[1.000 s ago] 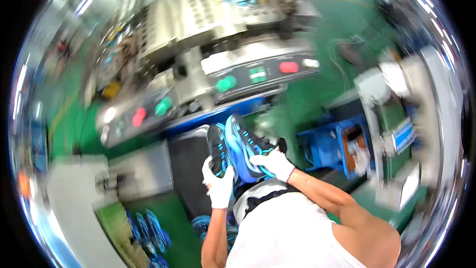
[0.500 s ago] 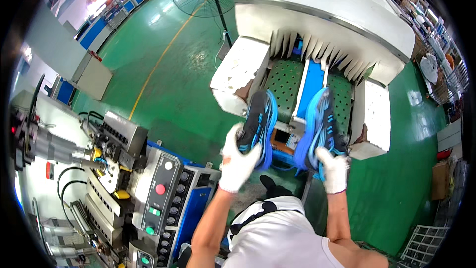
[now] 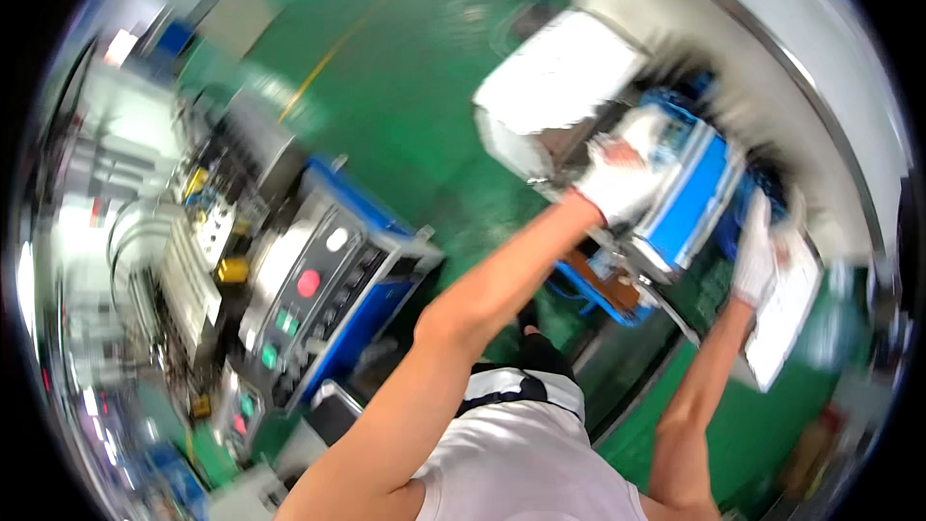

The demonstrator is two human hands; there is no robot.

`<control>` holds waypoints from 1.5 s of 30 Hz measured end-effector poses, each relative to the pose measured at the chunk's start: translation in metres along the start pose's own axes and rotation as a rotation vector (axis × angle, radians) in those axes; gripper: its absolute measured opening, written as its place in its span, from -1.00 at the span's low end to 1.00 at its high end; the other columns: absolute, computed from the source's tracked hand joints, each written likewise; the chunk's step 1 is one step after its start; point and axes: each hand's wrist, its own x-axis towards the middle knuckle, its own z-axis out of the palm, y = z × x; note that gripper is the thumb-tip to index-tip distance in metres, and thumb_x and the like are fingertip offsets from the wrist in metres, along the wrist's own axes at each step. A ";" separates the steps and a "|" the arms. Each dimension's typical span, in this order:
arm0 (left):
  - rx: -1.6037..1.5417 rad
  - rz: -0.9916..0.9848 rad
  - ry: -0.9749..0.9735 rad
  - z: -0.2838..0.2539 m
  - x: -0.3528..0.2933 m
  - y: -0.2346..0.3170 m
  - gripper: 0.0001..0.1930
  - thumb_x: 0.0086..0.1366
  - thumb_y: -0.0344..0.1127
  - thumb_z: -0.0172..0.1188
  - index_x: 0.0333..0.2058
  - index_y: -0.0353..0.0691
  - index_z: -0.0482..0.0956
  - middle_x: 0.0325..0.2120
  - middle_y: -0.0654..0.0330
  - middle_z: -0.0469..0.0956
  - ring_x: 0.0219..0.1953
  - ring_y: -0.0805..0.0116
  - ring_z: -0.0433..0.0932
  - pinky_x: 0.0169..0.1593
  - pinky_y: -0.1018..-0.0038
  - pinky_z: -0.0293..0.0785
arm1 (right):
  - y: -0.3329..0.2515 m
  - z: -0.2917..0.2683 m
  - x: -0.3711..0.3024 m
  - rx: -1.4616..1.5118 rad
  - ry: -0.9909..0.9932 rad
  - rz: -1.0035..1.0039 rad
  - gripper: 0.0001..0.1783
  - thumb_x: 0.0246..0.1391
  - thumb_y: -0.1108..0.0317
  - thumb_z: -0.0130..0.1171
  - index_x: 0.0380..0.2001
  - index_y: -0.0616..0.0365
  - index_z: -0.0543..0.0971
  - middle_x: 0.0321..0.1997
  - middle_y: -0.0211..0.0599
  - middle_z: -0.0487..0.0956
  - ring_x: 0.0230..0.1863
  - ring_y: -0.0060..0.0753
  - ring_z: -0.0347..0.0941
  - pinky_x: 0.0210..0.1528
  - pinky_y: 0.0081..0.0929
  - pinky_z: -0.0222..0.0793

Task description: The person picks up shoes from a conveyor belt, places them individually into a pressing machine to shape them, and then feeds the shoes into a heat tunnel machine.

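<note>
My left hand (image 3: 625,178), in a white glove, reaches over the left lane of the machine's conveyor. A blue shoe (image 3: 675,104), badly blurred, lies just beyond its fingers. On the right lane, my gloved right hand (image 3: 756,256) is against the side of a dark and blue shoe (image 3: 733,217). Motion smears the fingers of both hands, so whether they grip the shoes does not show. Between the two lanes runs a bright blue strip (image 3: 683,198).
A white machine hood (image 3: 820,58) with a fringe of flaps stands over the conveyor. White side blocks (image 3: 555,72) flank the entrance. At left is another machine with a control panel (image 3: 323,275) and buttons. The floor (image 3: 415,125) is green with a yellow line.
Both hands have moved forward with the shoes, from in front of the conveyor to over its lanes by the flaps. The view has turned, shifting the hooded machine to the right.
</note>
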 end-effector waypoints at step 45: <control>0.434 -1.670 1.660 -0.193 -1.004 0.155 -0.54 0.18 -0.19 0.39 -0.02 -0.37 0.62 -0.15 0.03 0.65 -0.17 0.13 0.68 -0.04 0.19 0.65 | -0.476 -0.010 -0.644 0.125 -2.245 -1.416 -0.28 0.27 -0.09 0.18 0.26 0.29 0.46 0.28 -0.02 0.55 0.31 -0.10 0.48 0.41 -0.29 0.30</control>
